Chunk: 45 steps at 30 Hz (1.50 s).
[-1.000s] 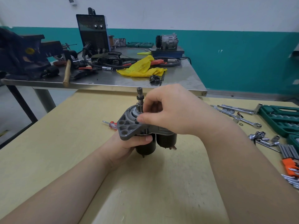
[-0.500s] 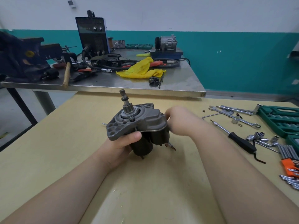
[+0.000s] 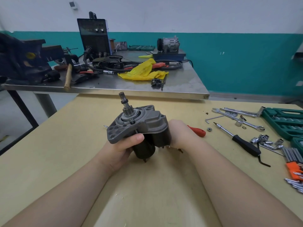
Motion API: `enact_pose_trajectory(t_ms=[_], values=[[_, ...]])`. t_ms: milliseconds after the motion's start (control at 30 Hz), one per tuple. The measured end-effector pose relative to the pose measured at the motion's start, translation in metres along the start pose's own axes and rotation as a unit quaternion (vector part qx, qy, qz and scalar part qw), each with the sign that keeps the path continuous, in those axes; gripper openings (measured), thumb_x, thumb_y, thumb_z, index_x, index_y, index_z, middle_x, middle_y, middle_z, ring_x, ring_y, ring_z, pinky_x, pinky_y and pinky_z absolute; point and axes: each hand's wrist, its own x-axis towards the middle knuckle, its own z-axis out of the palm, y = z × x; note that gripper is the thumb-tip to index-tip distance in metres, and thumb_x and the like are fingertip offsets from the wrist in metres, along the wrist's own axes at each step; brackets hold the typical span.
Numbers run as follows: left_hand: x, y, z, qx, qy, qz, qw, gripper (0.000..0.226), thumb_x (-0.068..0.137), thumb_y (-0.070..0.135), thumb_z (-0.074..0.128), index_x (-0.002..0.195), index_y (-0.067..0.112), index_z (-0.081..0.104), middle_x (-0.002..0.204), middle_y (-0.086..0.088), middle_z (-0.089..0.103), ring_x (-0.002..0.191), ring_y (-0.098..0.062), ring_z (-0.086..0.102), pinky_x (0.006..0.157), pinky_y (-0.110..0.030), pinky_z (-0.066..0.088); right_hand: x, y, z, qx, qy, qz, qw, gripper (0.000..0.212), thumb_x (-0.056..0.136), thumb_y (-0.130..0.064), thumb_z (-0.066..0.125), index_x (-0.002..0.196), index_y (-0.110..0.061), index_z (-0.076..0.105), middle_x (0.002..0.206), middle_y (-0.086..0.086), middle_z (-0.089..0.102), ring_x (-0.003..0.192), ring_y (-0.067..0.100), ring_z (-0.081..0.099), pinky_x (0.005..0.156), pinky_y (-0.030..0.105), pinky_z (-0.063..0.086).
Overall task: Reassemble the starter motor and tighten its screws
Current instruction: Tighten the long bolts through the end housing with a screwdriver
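Observation:
The starter motor (image 3: 139, 125) has a grey cast nose housing, a splined pinion shaft pointing up and left, and two black cylinders below. It is held tilted above the wooden table (image 3: 49, 153). My left hand (image 3: 124, 145) grips it from the left, thumb curled over the grey flange. My right hand (image 3: 178, 135) holds the black solenoid cylinder from the right; its fingers are hidden behind the motor. A red-handled screwdriver (image 3: 198, 131) lies on the table just right of my right hand.
Right of the motor lie a black-handled driver (image 3: 244, 145), wrenches (image 3: 237, 118), loose sockets (image 3: 264, 140), a nut (image 3: 209, 129), hex keys (image 3: 295, 167) and a green tool case (image 3: 285, 122). Behind stands a steel bench (image 3: 180, 92) with a welder, vise, hammer and yellow rag.
My right hand left the top of the shaft and moved down to the motor's right side. The motor tipped from upright to leaning left and was raised slightly.

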Motion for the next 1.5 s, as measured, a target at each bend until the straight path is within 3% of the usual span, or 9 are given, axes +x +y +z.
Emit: enact_pose_trajectory(t_ms=[100, 233, 467, 667, 800, 867, 1000, 1133, 1500], values=[[0.000, 0.002, 0.004, -0.001, 0.016, 0.022, 1.000, 0.072, 0.081, 0.036, 0.093, 0.143, 0.015, 0.065, 0.145, -0.016, 0.067, 0.137, -0.039, 0.062, 0.107, -0.053, 0.056, 0.000, 0.015, -0.003, 0.265, 0.032, 0.063, 0.962, 0.013, 0.089, -0.017, 0.069, 0.082, -0.009, 0.077, 0.070, 0.007, 0.069, 0.060, 0.022, 0.060, 0.058, 0.031, 0.052], [-0.001, 0.004, 0.006, 0.003, 0.039, 0.035, 0.999, 0.062, 0.081, 0.038, 0.093, 0.137, 0.024, 0.072, 0.142, -0.009, 0.070, 0.135, -0.032, 0.065, 0.104, -0.041, 0.058, -0.007, 0.014, -0.027, 0.553, 0.136, 0.058, 0.820, 0.018, 0.102, -0.016, 0.067, 0.117, -0.007, 0.072, 0.085, 0.008, 0.076, 0.064, 0.016, 0.072, 0.058, 0.029, 0.056], [-0.001, 0.001, 0.019, 0.060, 0.061, 0.085, 0.993, 0.047, 0.086, 0.035, 0.089, 0.130, 0.027, 0.075, 0.138, -0.004, 0.073, 0.131, -0.026, 0.067, 0.103, -0.030, 0.056, -0.060, -0.022, -0.095, 0.567, 0.346, -0.142, 0.734, 0.007, 0.109, -0.022, 0.058, 0.111, -0.026, 0.063, 0.085, 0.001, 0.077, 0.072, 0.021, 0.077, 0.053, 0.026, 0.056], [0.004, -0.003, 0.029, 0.159, 0.041, 0.088, 0.982, 0.051, 0.077, 0.031, 0.089, 0.127, 0.032, 0.075, 0.137, 0.001, 0.073, 0.131, -0.024, 0.067, 0.108, -0.047, 0.054, -0.093, -0.054, -0.105, 0.544, 0.305, -0.276, 0.732, 0.008, 0.106, -0.018, 0.060, 0.113, -0.020, 0.060, 0.082, 0.006, 0.073, 0.069, 0.025, 0.075, 0.049, 0.027, 0.054], [0.004, -0.005, 0.035, 0.206, 0.053, 0.082, 0.974, 0.046, 0.068, 0.048, 0.090, 0.110, 0.060, 0.076, 0.119, 0.029, 0.076, 0.115, 0.005, 0.070, 0.092, -0.011, 0.054, -0.095, -0.063, -0.098, 0.519, 0.302, -0.287, 0.746, 0.010, 0.105, -0.022, 0.060, 0.114, -0.021, 0.058, 0.083, 0.002, 0.074, 0.071, 0.024, 0.075, 0.052, 0.026, 0.054], [0.005, -0.007, 0.033, 0.217, 0.062, 0.089, 0.970, 0.044, 0.068, 0.053, 0.090, 0.106, 0.066, 0.074, 0.116, 0.035, 0.074, 0.111, 0.012, 0.069, 0.088, -0.004, 0.051, -0.095, -0.063, -0.097, 0.516, 0.295, -0.290, 0.750, 0.010, 0.104, -0.022, 0.060, 0.114, -0.023, 0.057, 0.082, 0.001, 0.073, 0.070, 0.023, 0.075, 0.051, 0.025, 0.054], [0.006, -0.009, 0.029, 0.212, 0.061, 0.108, 0.969, 0.047, 0.067, 0.075, 0.088, 0.110, 0.060, 0.076, 0.123, 0.027, 0.075, 0.118, 0.003, 0.070, 0.097, -0.014, 0.053, -0.095, -0.065, -0.095, 0.519, 0.282, -0.310, 0.745, 0.010, 0.104, -0.021, 0.059, 0.112, -0.027, 0.056, 0.081, 0.001, 0.072, 0.068, 0.021, 0.073, 0.050, 0.021, 0.053], [0.007, -0.011, 0.027, 0.218, 0.064, 0.116, 0.967, 0.037, 0.070, 0.065, 0.089, 0.105, 0.064, 0.076, 0.118, 0.032, 0.075, 0.115, 0.007, 0.070, 0.095, -0.010, 0.053, -0.094, -0.068, -0.089, 0.515, 0.264, -0.330, 0.746, 0.013, 0.105, -0.018, 0.056, 0.110, -0.031, 0.055, 0.081, 0.004, 0.071, 0.068, 0.024, 0.072, 0.052, 0.022, 0.052], [0.009, -0.016, 0.019, 0.194, 0.066, 0.141, 0.969, 0.036, 0.081, 0.066, 0.085, 0.114, 0.054, 0.078, 0.128, 0.023, 0.075, 0.125, -0.008, 0.070, 0.107, -0.037, 0.057, -0.091, -0.069, -0.085, 0.490, 0.241, -0.334, 0.768, 0.008, 0.105, -0.019, 0.053, 0.111, -0.025, 0.054, 0.082, 0.003, 0.070, 0.070, 0.021, 0.071, 0.058, 0.020, 0.050]])
